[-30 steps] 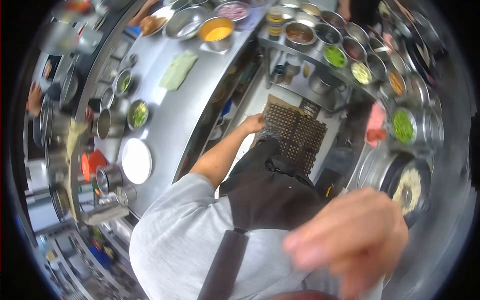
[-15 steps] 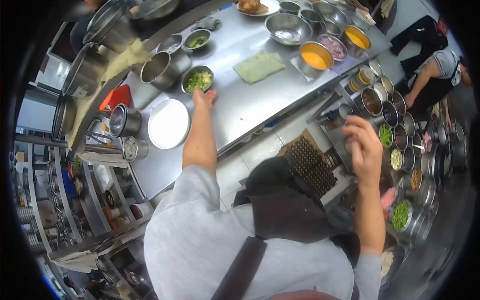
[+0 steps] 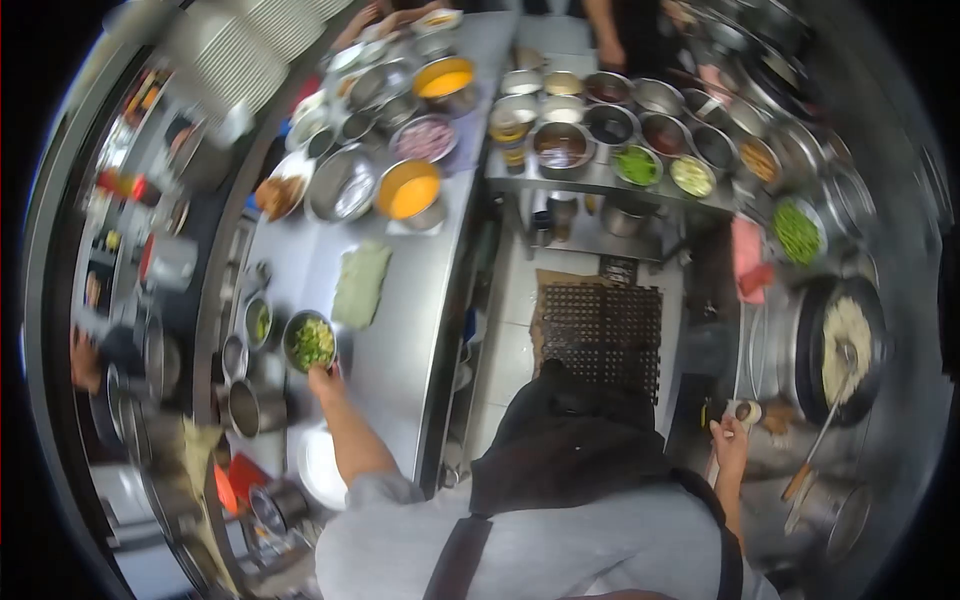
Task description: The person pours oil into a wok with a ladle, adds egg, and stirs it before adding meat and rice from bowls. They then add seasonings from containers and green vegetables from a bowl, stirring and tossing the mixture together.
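Observation:
My left hand [image 3: 325,380] grips the near rim of a small metal bowl [image 3: 310,342] of chopped green onion and pale yellow bits, over the steel counter [image 3: 405,330]. A folded green cloth [image 3: 362,285] lies just beyond the bowl. At the stove side, my right hand [image 3: 730,440] has its fingers drawn together beside a small round pale piece [image 3: 746,411]; what they hold, if anything, I cannot tell. Close to that hand is a wok [image 3: 872,375] of pale food, with a wooden-handled ladle [image 3: 822,430] resting in it.
Pots of orange liquid [image 3: 410,190] and a bowl of pink pieces [image 3: 424,138] stand farther along the counter. Several ingredient pots, one with green pieces [image 3: 637,166], line the far station. A white plate [image 3: 322,470] lies near my left forearm. A perforated mat [image 3: 600,335] covers the floor ahead.
My view has swung right, bringing the wok into sight. My right hand has gone from raised with loosely curled fingers to lower by the stove. My left hand remains at the bowl.

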A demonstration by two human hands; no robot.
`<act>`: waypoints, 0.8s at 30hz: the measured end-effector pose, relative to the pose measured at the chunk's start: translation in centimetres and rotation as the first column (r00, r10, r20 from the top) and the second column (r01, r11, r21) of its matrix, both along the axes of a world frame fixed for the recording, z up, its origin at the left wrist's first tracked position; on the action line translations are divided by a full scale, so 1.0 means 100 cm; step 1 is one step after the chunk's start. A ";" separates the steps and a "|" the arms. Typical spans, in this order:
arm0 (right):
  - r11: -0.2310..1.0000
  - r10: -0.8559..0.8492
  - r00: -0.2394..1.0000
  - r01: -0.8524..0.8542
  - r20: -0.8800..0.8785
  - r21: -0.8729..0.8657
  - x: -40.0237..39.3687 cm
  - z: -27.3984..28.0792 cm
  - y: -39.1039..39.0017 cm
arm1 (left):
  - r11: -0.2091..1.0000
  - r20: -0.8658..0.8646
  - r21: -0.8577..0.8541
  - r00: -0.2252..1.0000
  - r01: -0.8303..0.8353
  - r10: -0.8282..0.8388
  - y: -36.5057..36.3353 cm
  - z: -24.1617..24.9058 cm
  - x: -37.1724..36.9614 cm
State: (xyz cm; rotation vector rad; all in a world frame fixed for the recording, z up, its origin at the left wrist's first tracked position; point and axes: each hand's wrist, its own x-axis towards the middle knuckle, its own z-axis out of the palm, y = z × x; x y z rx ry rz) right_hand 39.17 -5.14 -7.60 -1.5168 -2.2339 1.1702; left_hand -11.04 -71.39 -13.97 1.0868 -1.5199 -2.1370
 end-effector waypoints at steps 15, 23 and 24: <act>0.674 -0.637 0.668 0.239 0.385 0.699 0.164 0.032 0.138 | -0.111 0.029 -0.157 -0.107 0.981 -0.994 0.650 0.100 0.100; 0.813 -0.568 0.772 0.473 0.284 0.339 0.226 0.027 0.084 | -0.330 0.069 -0.867 -0.566 0.373 -0.821 0.955 0.197 0.259; 0.800 -0.580 0.783 0.494 0.226 0.340 0.233 0.031 0.073 | -0.246 0.116 -0.956 -0.562 0.161 -0.819 0.987 0.193 0.277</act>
